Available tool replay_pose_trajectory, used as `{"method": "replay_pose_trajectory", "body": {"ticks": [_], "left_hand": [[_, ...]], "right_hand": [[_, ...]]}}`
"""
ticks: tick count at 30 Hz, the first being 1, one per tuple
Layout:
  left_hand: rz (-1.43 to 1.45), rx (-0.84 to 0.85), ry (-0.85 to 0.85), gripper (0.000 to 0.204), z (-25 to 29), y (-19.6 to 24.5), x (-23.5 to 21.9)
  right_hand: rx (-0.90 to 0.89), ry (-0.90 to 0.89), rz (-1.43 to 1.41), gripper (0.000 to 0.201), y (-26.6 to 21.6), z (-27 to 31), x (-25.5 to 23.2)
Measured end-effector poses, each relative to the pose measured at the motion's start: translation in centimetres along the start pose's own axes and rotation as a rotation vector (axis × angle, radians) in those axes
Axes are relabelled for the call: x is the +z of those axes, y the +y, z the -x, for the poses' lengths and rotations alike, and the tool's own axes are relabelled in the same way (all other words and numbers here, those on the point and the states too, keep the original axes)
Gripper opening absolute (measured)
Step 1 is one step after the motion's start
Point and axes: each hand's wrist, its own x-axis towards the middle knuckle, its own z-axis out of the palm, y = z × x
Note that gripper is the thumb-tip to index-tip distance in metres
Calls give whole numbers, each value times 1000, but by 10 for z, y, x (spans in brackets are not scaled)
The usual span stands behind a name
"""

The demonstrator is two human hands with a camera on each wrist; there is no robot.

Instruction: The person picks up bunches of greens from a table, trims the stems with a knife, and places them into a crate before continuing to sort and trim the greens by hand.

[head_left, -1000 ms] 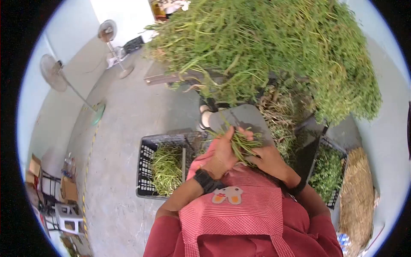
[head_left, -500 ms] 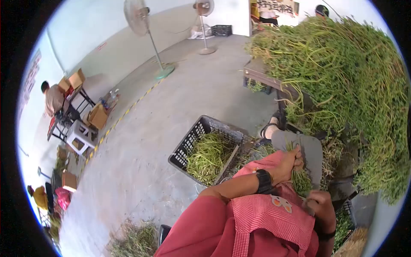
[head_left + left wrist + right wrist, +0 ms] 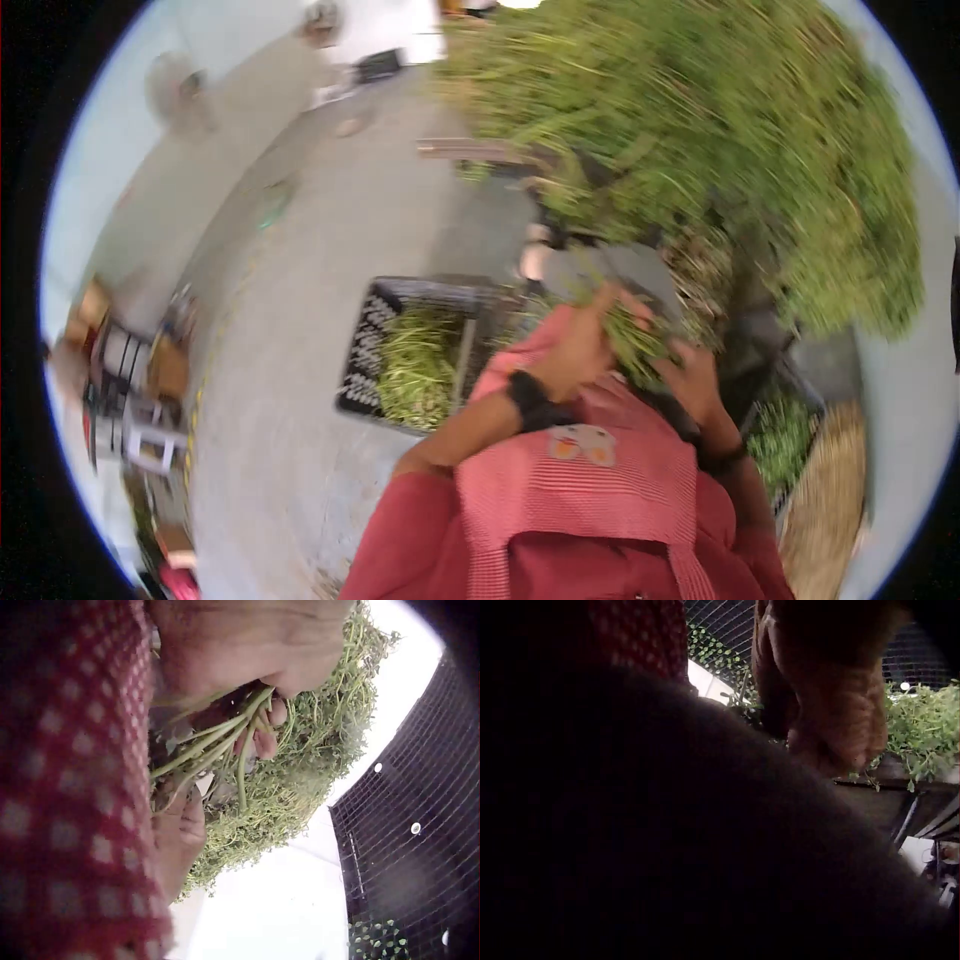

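The head view is blurred by motion. My left hand (image 3: 592, 335), with a black watch on the wrist, grips a bunch of green stems (image 3: 635, 340) in front of my red checked apron (image 3: 580, 490). In the left wrist view the stems (image 3: 225, 742) run between that hand's curled fingers (image 3: 262, 739). My right hand (image 3: 692, 378) sits just right of and below the bunch, touching its lower end. In the right wrist view its fingers (image 3: 832, 712) are curled, and what they hold is hidden in the dark.
A huge pile of greens (image 3: 720, 140) fills the bench ahead and to the right. A black crate (image 3: 372, 330) with cut stems (image 3: 415, 365) stands on the concrete floor at my left. Another crate of greens (image 3: 785, 430) and a straw bundle (image 3: 825, 500) lie at the right.
The head view has swung from the left side of the room back toward the pile. Both hands have stayed together at the bunch of stems, close to the apron.
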Motion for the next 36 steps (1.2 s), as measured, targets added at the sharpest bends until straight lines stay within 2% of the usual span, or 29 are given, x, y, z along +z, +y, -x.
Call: {"method": "replay_pose_trajectory", "body": {"ticks": [2, 4, 5, 7, 11, 13, 15, 17, 19, 20, 22, 24, 26, 28, 32, 36], "left_hand": [[21, -14, 121, 33, 5, 3, 10], [48, 17, 44, 30, 3, -2, 2], [56, -21, 41, 30, 2, -2, -3], [113, -28, -45, 32, -1, 4, -9], [25, -11, 54, 31, 1, 6, -5], [49, -32, 27, 31, 2, 7, -3], [80, -48, -2, 32, 3, 6, -1], [41, -45, 64, 29, 2, 6, 0], [4, -44, 67, 30, 4, 4, 9], [-32, -40, 69, 31, 4, 3, 12], [-36, -41, 77, 33, 5, 4, 12], [-37, -42, 87, 35, 4, 4, 7], [158, -136, -162, 35, 2, 1, -2], [119, -132, -107, 36, 2, -2, -1], [48, -93, -18, 35, 1, 0, 3], [69, -99, -22, 35, 2, -1, 4]], "right_hand": [[-17, 79, -100, 23, 13, -1, -4], [-13, 77, -92, 21, 12, 0, -16], [24, 87, -83, 21, 11, 3, -19], [297, 81, -562, 21, 8, 4, -26], [387, 63, -630, 22, 11, 7, -43], [33, 112, -356, 23, 9, 5, -45], [-1, 109, -362, 22, 12, 8, -36], [-48, 100, -365, 22, 3, 5, -27], [-73, 69, -56, 22, -16, 4, -19], [-71, 71, -55, 22, -15, 1, -14], [-182, 87, 21, 23, -9, -6, -6], [-140, 20, -32, 25, -2, -10, -13], [-90, -47, -85, 28, 4, -13, -21], [-60, -248, -123, 31, 4, -13, -29], [-111, -232, -220, 32, 4, -12, -22], [-63, -190, -128, 30, 6, -9, -3]]}}
